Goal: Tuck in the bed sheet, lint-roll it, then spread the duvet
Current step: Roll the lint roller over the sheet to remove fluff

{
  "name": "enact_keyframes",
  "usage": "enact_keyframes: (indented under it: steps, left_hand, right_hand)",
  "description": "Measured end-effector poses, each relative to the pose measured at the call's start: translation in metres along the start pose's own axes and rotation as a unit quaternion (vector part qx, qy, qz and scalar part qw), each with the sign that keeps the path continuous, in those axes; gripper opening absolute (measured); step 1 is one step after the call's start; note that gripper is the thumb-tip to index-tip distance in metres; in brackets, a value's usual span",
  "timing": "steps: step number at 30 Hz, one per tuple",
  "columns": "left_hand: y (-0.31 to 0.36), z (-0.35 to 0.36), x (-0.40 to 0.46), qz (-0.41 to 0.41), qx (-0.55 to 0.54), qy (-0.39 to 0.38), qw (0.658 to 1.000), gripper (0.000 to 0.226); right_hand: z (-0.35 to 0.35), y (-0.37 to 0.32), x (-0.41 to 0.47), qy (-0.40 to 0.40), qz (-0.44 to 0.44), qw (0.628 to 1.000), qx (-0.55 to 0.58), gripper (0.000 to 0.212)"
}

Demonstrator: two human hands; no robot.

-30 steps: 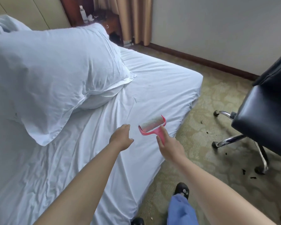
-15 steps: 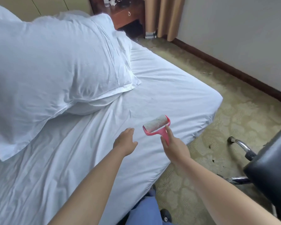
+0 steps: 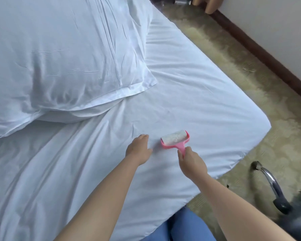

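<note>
We see both hands extended over the bed. The right hand (image 3: 192, 162) grips the pink handle of the lint roller (image 3: 175, 140), fingers curled round it; the white roll sits on the bed sheet (image 3: 189, 94) just ahead of the knuckles. The left hand (image 3: 139, 149) lies just beside the roller on its left, palm down on the sheet, fingers loosely bent and holding nothing. Hand and roller are apart, not touching.

Surface: the white sheet is wrinkled below and left of the left hand, flatter ahead of the roller. Its rounded corner (image 3: 261, 126) lies well to the right of the right hand. Beyond and left of the left hand, pillows (image 3: 63, 54) are stacked, one edge showing beneath the top one; we count two, though the lower is mostly hidden.

Room: patterned carpet (image 3: 250, 87) runs right of the bed to a dark baseboard (image 3: 261, 51) under a pale wall. Near the right forearm stands one chair (image 3: 274, 188), with a chrome leg and black seat partly in frame. Blue trousers (image 3: 186, 225) show between the forearms.

Counts: one roller, one sheet, one chair.
</note>
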State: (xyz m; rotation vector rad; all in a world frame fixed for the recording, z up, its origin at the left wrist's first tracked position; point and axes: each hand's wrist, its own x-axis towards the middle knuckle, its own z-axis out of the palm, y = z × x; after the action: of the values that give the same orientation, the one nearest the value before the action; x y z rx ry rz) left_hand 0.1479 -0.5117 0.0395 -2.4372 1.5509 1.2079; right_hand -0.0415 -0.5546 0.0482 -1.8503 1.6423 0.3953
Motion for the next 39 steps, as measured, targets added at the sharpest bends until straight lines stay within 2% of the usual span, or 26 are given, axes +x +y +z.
enact_keyframes:
  steps: [4, 9, 17, 22, 30, 39]
  left_hand:
    - [0.002, 0.002, 0.043, 0.004, 0.038, 0.039, 0.999, 0.061]
    - [0.002, -0.007, 0.095, -0.022, 0.085, 0.093, 0.992, 0.079]
    - [0.000, -0.030, 0.153, -0.068, 0.048, 0.100, 0.991, 0.096]
    - [-0.005, -0.026, 0.166, -0.097, 0.021, 0.096, 0.990, 0.097]
    - [0.000, -0.003, 0.149, -0.111, 0.006, 0.094, 0.989, 0.099]
    - [0.020, 0.029, 0.080, -0.090, 0.028, 0.092, 0.991, 0.099]
  right_hand:
    - [0.013, -0.011, 0.041, -0.019, 0.004, 0.999, -0.028, 0.023]
    - [0.005, -0.045, 0.103, -0.037, 0.004, 0.999, 0.014, 0.026]
    - [-0.016, -0.080, 0.163, -0.063, -0.024, 0.997, 0.040, 0.029]
    - [-0.030, -0.107, 0.200, -0.051, -0.050, 0.996, 0.058, 0.032]
    - [-0.027, -0.087, 0.188, -0.047, -0.067, 0.996, 0.034, 0.029]
    - [0.004, -0.005, 0.104, -0.033, -0.059, 0.998, 0.014, 0.026]
